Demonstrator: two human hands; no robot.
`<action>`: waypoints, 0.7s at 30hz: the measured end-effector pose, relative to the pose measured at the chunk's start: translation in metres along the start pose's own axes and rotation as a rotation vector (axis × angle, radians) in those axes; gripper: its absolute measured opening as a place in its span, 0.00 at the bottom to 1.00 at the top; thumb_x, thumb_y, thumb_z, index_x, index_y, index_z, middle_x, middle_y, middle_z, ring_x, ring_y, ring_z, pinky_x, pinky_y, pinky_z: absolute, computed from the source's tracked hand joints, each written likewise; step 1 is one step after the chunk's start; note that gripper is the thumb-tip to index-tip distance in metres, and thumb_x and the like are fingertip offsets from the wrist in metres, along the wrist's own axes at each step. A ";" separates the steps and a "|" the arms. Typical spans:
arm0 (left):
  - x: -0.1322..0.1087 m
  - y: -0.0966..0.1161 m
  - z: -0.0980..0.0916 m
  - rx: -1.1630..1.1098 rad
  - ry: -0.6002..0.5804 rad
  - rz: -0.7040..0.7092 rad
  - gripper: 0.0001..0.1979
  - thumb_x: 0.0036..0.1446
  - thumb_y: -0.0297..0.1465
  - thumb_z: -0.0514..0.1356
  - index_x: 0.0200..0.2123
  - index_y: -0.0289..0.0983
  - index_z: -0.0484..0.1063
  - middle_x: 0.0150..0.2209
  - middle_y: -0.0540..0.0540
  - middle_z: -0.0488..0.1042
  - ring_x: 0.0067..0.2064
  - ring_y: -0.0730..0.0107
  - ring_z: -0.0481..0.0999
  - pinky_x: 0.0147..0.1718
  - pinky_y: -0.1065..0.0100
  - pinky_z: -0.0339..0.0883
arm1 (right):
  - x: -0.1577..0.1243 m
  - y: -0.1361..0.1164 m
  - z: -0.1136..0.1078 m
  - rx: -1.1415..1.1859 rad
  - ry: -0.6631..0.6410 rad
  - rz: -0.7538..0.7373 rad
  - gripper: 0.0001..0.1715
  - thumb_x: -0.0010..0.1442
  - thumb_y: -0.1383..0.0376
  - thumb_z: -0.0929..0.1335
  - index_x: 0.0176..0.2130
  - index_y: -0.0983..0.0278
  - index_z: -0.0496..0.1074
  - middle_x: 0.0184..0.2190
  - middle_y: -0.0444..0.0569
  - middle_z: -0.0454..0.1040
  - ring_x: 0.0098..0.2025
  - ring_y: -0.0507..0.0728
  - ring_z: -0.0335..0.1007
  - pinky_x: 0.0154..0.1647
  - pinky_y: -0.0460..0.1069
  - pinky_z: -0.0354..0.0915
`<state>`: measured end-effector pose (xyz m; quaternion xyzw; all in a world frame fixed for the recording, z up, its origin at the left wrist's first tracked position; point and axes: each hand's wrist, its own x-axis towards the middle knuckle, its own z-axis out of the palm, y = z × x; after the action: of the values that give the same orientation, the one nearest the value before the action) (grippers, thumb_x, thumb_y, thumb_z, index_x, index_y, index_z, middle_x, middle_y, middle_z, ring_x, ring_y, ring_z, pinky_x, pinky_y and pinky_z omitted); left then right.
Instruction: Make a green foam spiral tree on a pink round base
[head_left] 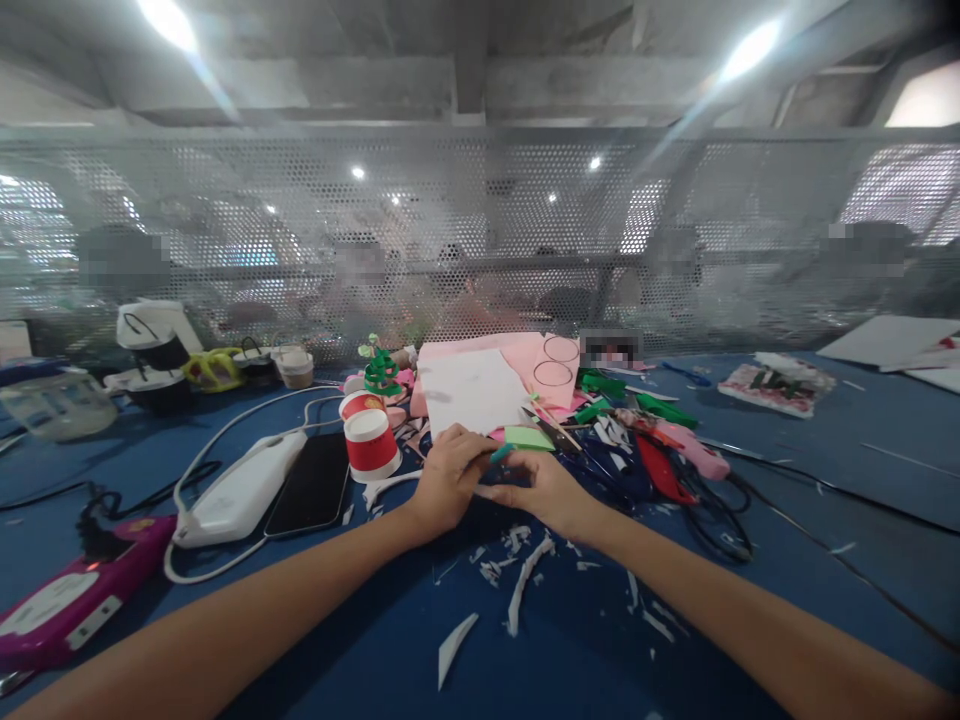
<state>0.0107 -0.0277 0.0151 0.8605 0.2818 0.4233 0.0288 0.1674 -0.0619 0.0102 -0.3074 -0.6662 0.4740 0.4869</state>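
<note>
My left hand [448, 478] and my right hand [541, 490] meet over the blue table [787, 520], fingertips together. Between them they pinch a small teal piece [501, 453], too small for me to name. Just beyond the fingers lies a light green foam square [529, 438], with scissors [553, 430] resting beside it. A white sheet [471, 392] sits on pink foam sheets [525, 355] behind the hands. A red paper cup [370, 443] stands upside down to the left of my left hand.
White paper scraps [525, 575] litter the table near me. A black phone [309, 485] and white power bank [240, 490] lie left, with a pink glue gun [75, 595] at the near left. Green and red foam pieces [652, 440] and cables spread right. A perforated mesh screen [480, 240] closes the back.
</note>
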 end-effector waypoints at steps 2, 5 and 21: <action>-0.001 0.001 0.000 0.001 -0.018 0.055 0.11 0.58 0.25 0.53 0.39 0.37 0.74 0.32 0.46 0.76 0.34 0.68 0.69 0.34 0.66 0.64 | 0.001 0.001 -0.002 -0.018 -0.006 -0.023 0.11 0.45 0.60 0.75 0.30 0.64 0.77 0.29 0.45 0.76 0.35 0.55 0.67 0.43 0.51 0.60; -0.003 0.001 -0.001 0.009 -0.013 0.139 0.12 0.58 0.25 0.51 0.42 0.35 0.72 0.33 0.45 0.76 0.35 0.68 0.69 0.34 0.66 0.64 | 0.000 -0.001 0.000 0.095 0.031 0.027 0.12 0.45 0.57 0.74 0.29 0.64 0.78 0.27 0.45 0.76 0.33 0.54 0.68 0.43 0.52 0.61; -0.002 0.004 -0.007 -0.330 -0.163 0.095 0.15 0.60 0.36 0.54 0.45 0.35 0.71 0.36 0.42 0.77 0.33 0.69 0.72 0.34 0.69 0.63 | -0.003 0.012 -0.004 -0.050 0.018 -0.078 0.13 0.46 0.55 0.72 0.25 0.62 0.80 0.21 0.44 0.76 0.27 0.54 0.70 0.36 0.50 0.66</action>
<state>0.0067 -0.0339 0.0189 0.8879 0.1642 0.3938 0.1722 0.1715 -0.0583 -0.0019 -0.2978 -0.6849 0.4350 0.5030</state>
